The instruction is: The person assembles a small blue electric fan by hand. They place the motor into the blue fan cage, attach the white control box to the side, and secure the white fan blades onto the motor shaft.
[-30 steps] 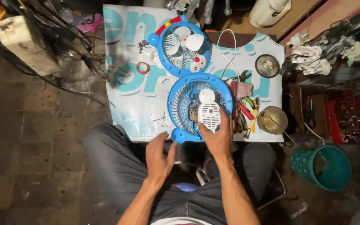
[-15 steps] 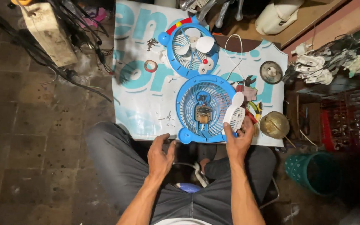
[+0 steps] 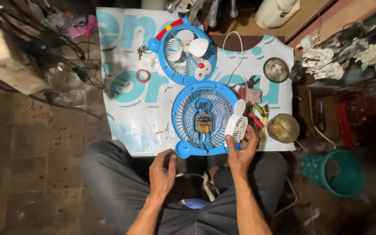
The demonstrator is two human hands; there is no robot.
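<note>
Right hand (image 3: 241, 150) grips the white motor cover (image 3: 236, 125), fingers wrapped round its lower end, long axis near upright, just off the right rim of the blue fan grille (image 3: 183, 115). Bare motor (image 3: 203, 123) sits at grille centre, left of the cover. Left hand (image 3: 162, 171) empty, fingers loosely curled, at the mat's (image 3: 122, 109) near edge. Pliers (image 3: 257, 115) crowd the right side; left is roomier.

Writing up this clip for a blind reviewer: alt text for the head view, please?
Seen from above, a seated person's right hand holds a white vented cover beside a blue fan grille whose motor is exposed; the left hand hovers empty near the grille's lower edge. A second blue fan half with white blades, hand tools and a tape roll lie on a printed sheet.
</note>
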